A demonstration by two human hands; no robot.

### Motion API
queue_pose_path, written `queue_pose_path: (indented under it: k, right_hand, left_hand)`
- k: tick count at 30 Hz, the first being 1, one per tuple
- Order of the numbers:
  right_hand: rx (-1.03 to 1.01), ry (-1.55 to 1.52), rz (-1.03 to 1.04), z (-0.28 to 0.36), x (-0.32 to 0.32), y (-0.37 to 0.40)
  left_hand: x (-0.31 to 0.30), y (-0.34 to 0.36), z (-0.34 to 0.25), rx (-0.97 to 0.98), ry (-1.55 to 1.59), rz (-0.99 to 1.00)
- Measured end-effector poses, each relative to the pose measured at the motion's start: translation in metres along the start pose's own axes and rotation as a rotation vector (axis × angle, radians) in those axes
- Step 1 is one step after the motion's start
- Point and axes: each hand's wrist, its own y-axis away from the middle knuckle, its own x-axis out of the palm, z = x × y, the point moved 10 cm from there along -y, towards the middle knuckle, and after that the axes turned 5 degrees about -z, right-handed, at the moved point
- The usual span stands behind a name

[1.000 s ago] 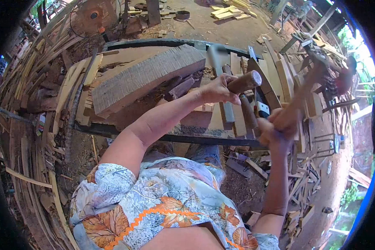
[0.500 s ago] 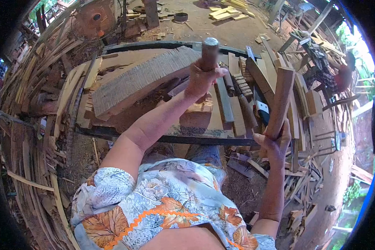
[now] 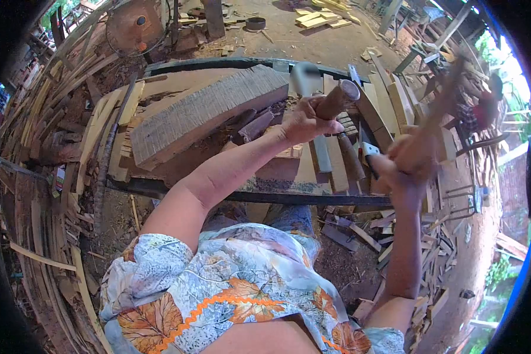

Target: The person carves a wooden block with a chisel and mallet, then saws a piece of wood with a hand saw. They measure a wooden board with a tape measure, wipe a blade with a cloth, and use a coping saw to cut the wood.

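My left hand (image 3: pixel 307 120) is closed round a chisel with a thick round wooden handle (image 3: pixel 338 99); its metal part is blurred beyond the fingers. Blurred by motion, my right hand (image 3: pixel 406 162) grips a long wooden piece (image 3: pixel 439 112) that slants up to the right. Beneath my left forearm sits a block (image 3: pixel 292 150) on the workbench (image 3: pixel 271 187). Left of it lies a large rough timber (image 3: pixel 212 112). A row of tools with wooden handles (image 3: pixel 350 156) rests between my hands.
Lumber strips (image 3: pixel 38 236) are piled along the left. A round fan (image 3: pixel 137 26) stands at the back left. Pale planks (image 3: pixel 324 17) lie on the ground behind the bench. At the right is another person (image 3: pixel 488 103). Offcuts (image 3: pixel 436 259) cover the ground at the lower right.
My left hand has moved right and tilted the handle to the right. The wooden piece in my right hand has swung up and to the right.
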Motion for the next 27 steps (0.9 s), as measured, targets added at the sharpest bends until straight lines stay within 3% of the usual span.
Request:
queue_pose_path:
  k: [2, 3, 6, 7, 10, 12, 14, 16, 17, 18, 21, 22, 24, 26, 27]
  right_hand:
    - [0.073, 0.452, 0.447, -0.036, 0.04, 0.003]
    - [0.147, 0.433, 0.464, -0.036, 0.041, 0.002]
    - [0.087, 0.224, 0.29, 0.002, 0.031, -0.009]
    - [-0.095, 0.298, 0.189, 0.024, 0.023, -0.013]
    - [-0.155, 0.135, 0.026, 0.028, 0.015, -0.01]
    - [-0.043, 0.267, 0.047, 0.009, 0.016, -0.01]
    - [0.122, 0.597, 0.473, -0.026, 0.041, -0.009]
    - [0.118, 0.538, 0.433, -0.01, 0.033, -0.012]
    - [0.08, 0.369, 0.28, 0.005, 0.019, -0.019]
    - [0.042, 0.201, 0.127, 0.015, 0.004, -0.022]
    - [0.134, -0.072, -0.03, 0.013, 0.004, -0.008]
    - [0.129, -0.071, -0.035, 0.002, 0.002, -0.009]
    - [0.009, 0.479, 0.44, -0.024, 0.042, 0.001]
    - [0.081, 0.541, 0.459, -0.015, 0.034, 0.0]
    - [0.045, 0.472, 0.311, 0.001, 0.021, -0.006]
  left_hand:
    - [0.0, 0.0, -0.004, 0.03, -0.001, 0.0]
    - [-0.001, 0.0, -0.001, -0.019, 0.024, 0.014]
    - [-0.003, -0.002, 0.002, -0.075, 0.05, 0.01]
    - [-0.005, -0.002, 0.003, -0.082, 0.053, -0.004]
    - [-0.003, -0.004, 0.006, -0.048, 0.008, 0.005]
    - [0.001, -0.005, 0.004, -0.041, 0.028, 0.015]
    - [0.002, -0.005, 0.002, -0.037, 0.045, 0.028]
    - [-0.001, -0.004, 0.01, -0.104, 0.039, 0.039]
    - [-0.001, -0.003, 0.013, -0.11, 0.04, 0.034]
    - [0.002, -0.003, 0.009, -0.064, 0.048, 0.033]
    - [0.009, -0.005, 0.009, 0.033, 0.073, 0.037]
    - [0.011, -0.006, 0.004, 0.08, 0.097, 0.036]
    - [0.009, -0.007, 0.005, 0.013, 0.089, 0.049]
    - [0.008, -0.007, 0.008, -0.059, 0.078, 0.061]
    - [0.007, -0.005, 0.011, -0.072, 0.059, 0.067]
